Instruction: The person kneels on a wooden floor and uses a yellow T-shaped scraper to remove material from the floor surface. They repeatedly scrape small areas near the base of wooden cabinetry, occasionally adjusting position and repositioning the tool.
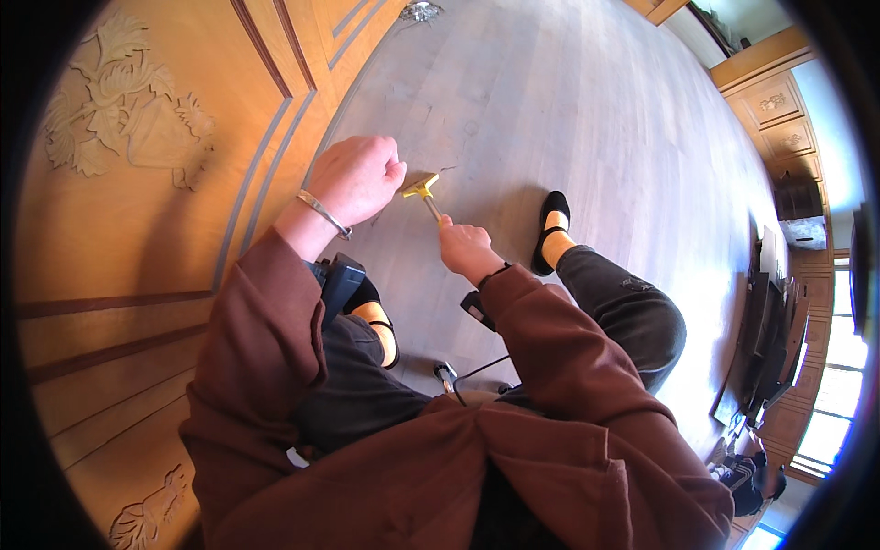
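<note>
My right hand (469, 249) is closed round the handle of a scraper (421, 187) with a yellow head and a metal shaft. The yellow head points away from me, over the grey wood-plank floor (509, 137). My left hand (357, 177), with a metal bangle at the wrist, is curled just left of the scraper's head, in front of the carved wooden panel (165, 240). Its palm side is hidden, so I cannot tell whether it holds anything. Thin dark marks and bits show on the floor near the scraper's head.
Crumpled shiny material (421, 12) lies on the floor at the top. My feet in black shoes (552, 230) are either side of the scraper. A metal chair leg (445, 377) shows below me. Dark furniture (760, 344) and another person (749, 481) are at the far right.
</note>
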### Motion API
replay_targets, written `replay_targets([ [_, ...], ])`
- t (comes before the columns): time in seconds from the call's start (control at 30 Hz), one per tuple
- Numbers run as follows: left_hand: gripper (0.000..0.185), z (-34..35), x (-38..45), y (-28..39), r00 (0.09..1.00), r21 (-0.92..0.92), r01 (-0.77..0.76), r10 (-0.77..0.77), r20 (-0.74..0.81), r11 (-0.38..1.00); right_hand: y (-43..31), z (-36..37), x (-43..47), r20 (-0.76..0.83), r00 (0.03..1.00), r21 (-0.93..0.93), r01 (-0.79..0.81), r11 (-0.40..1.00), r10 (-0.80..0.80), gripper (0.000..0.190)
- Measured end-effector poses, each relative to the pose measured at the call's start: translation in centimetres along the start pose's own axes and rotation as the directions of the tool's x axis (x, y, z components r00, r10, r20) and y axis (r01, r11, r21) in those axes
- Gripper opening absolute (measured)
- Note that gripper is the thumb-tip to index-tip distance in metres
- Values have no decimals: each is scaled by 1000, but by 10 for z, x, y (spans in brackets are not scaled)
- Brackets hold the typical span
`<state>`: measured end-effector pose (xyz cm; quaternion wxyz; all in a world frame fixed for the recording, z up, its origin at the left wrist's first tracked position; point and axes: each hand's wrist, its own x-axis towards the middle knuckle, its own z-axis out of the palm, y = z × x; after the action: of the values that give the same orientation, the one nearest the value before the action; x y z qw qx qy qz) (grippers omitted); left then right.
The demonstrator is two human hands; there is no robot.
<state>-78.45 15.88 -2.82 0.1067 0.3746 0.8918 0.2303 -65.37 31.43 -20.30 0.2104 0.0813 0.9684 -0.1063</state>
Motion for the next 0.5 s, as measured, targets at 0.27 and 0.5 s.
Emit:
replay_targets([
  [0.27, 19, -2, -4, -7, 998, -33, -58, 57, -34, 998, -8, 25, -77, 209, 974, 28, 85, 996, -89, 42],
  [0.5, 19, 1, -1, -10, 997, -57, -59, 56, -53, 997, -52, 30, -14, -60, 989, 59, 137, 989, -133, 30],
])
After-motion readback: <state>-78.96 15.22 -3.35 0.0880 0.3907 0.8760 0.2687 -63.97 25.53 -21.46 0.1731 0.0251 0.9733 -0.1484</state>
